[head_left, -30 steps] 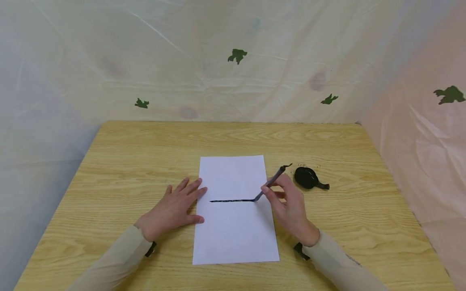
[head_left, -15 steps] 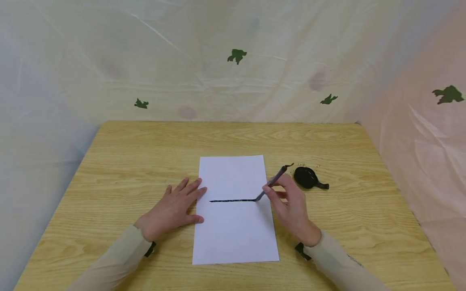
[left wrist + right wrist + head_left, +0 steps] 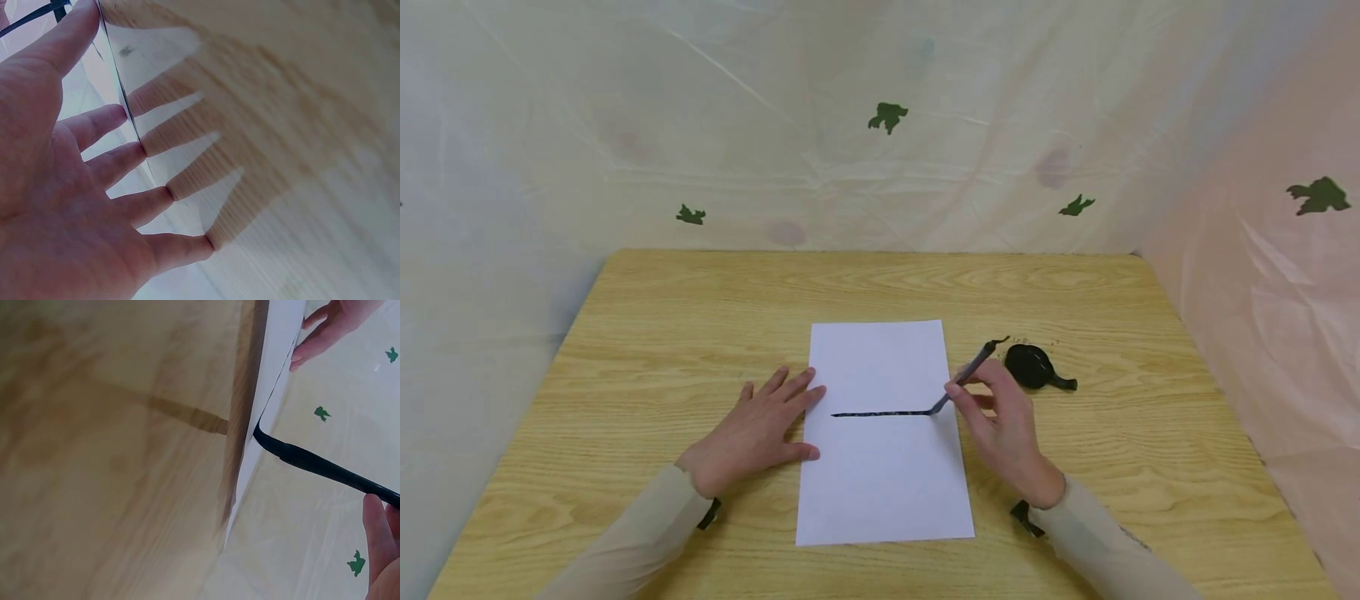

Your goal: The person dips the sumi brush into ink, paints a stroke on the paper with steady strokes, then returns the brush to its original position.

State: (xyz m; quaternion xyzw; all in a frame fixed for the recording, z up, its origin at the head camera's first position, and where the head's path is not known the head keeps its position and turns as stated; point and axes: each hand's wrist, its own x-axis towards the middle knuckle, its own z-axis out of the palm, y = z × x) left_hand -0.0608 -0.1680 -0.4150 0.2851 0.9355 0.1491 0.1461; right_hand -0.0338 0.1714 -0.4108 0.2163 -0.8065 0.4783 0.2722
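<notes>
A white sheet of paper (image 3: pixel 880 483) lies on the wooden table, with a black painted line (image 3: pixel 880 413) running across it. My right hand (image 3: pixel 1003 429) pinches a dark brush (image 3: pixel 962 377) between thumb and fingers. The brush leans to the right, and its bent bristle tip (image 3: pixel 261 435) touches the paper at the line's right end. On the sheet's left edge rests my left hand (image 3: pixel 756 433), its fingers spread and fairly straight. In the left wrist view, the fingertips (image 3: pixel 209 244) press on the glossy tabletop and the paper's edge.
A small black dish (image 3: pixel 1028 367) with a short handle stands right of the paper, beyond my right hand. Small brown specks dot the wooden table (image 3: pixel 880 283) around it. Pale sheeting (image 3: pixel 775 125) with green bird-shaped patches hangs behind the table and at its sides.
The right hand has slid slightly to the right with the brush, and the black line has grown a little longer that way. The left hand has stayed in place.
</notes>
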